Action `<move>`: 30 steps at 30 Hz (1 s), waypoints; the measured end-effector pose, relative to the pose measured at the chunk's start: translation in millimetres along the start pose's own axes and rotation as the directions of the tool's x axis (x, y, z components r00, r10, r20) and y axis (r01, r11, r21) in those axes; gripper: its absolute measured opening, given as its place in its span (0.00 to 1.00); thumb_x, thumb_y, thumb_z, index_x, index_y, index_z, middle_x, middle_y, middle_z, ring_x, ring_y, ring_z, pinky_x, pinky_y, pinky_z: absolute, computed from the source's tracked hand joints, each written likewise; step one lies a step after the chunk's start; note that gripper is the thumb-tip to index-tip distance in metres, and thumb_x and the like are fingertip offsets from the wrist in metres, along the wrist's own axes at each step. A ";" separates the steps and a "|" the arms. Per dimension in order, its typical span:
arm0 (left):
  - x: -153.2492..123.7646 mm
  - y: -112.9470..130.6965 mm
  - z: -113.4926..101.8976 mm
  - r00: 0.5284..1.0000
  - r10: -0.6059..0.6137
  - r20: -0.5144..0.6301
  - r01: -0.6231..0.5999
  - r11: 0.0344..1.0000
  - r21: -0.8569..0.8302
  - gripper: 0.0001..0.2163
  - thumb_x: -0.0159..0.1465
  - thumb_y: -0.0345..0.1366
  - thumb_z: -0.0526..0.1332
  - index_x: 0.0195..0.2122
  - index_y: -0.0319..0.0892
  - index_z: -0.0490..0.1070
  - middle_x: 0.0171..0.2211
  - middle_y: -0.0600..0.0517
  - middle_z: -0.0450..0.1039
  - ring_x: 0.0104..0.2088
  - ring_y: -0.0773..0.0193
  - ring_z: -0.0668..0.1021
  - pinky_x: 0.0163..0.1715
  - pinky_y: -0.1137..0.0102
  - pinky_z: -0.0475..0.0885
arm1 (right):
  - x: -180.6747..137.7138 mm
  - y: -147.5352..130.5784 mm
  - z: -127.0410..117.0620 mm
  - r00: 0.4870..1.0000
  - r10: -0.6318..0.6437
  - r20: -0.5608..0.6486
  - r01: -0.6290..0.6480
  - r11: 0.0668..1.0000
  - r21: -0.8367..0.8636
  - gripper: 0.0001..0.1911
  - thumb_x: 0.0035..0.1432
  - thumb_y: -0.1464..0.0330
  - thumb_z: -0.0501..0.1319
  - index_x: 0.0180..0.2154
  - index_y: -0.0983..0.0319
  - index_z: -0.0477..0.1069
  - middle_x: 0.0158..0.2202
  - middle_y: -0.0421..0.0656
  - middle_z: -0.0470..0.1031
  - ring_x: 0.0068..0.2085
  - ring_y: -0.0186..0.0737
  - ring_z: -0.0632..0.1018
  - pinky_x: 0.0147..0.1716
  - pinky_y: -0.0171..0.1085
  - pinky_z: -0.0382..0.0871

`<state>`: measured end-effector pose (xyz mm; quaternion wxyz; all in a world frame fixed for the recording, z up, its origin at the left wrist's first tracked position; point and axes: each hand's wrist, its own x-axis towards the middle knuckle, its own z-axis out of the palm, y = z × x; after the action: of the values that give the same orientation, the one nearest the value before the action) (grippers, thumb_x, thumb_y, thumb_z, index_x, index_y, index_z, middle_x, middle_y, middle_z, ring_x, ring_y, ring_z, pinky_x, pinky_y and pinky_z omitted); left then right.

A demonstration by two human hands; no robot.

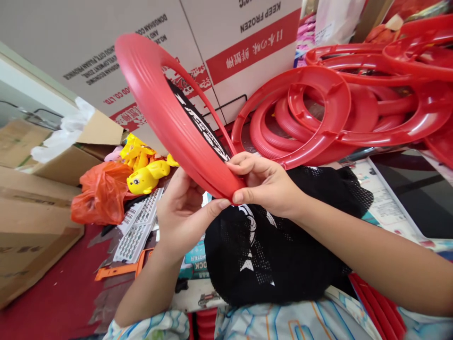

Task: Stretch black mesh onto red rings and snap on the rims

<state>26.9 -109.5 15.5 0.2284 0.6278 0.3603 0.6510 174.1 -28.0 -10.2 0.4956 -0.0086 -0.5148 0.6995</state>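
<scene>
A red ring (173, 127) with a black printed panel (198, 120) inside it was held tilted in the air, its far end raised, above a dark printed cloth (271, 257). The left hand (186, 205) gripped the lower end, thumb at the edge and fingers curled behind; the right hand (264, 182) pinched the same end between thumb and fingers. Loose red rings (334, 113) lay heaped to the right, and a yellow toy (143, 182) and an orange bag (101, 193) to the left.

Since both grips were gathered at one end, the far end appeared unsupported; its weight could have levered the ring out of the fingers. A dark line along the lower rim suggested a seam: uneven thumb pressure there might have sprung it apart or nipped a fingertip. Slackness in the panel, if any, could not be judged from this angle.
</scene>
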 end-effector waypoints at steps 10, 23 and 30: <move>-5.2 2.9 1.0 1.000 -0.007 -0.031 0.008 0.999 0.034 0.20 0.51 0.29 0.76 0.46 0.42 0.79 0.40 0.50 0.76 0.41 0.62 0.80 0.50 0.68 0.79 | -2.1 -1.9 3.3 1.000 -0.008 0.014 0.008 0.999 0.037 0.20 0.37 0.73 0.79 0.35 0.53 0.82 0.39 0.36 0.75 0.42 0.30 0.76 0.57 0.39 0.69; 1.9 -1.4 0.4 1.000 -0.012 0.003 0.012 0.999 0.032 0.23 0.50 0.36 0.78 0.48 0.45 0.78 0.40 0.50 0.72 0.41 0.62 0.78 0.45 0.69 0.81 | -2.6 -8.0 2.2 1.000 0.013 -0.005 -0.014 0.999 -0.049 0.18 0.40 0.70 0.79 0.36 0.52 0.81 0.41 0.38 0.74 0.44 0.32 0.75 0.54 0.39 0.71; 4.2 -0.3 2.4 1.000 -0.026 0.011 0.026 0.999 0.022 0.24 0.51 0.38 0.77 0.50 0.47 0.77 0.44 0.48 0.71 0.47 0.58 0.78 0.47 0.68 0.81 | -1.6 -12.2 2.4 0.999 0.024 -0.027 -0.027 0.994 -0.108 0.18 0.42 0.67 0.79 0.37 0.49 0.81 0.42 0.37 0.74 0.47 0.33 0.75 0.55 0.40 0.70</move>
<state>28.8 -105.7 17.9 0.2320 0.6293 0.3743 0.6403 182.0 -31.1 -1.0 0.4921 -0.0509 -0.5456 0.6765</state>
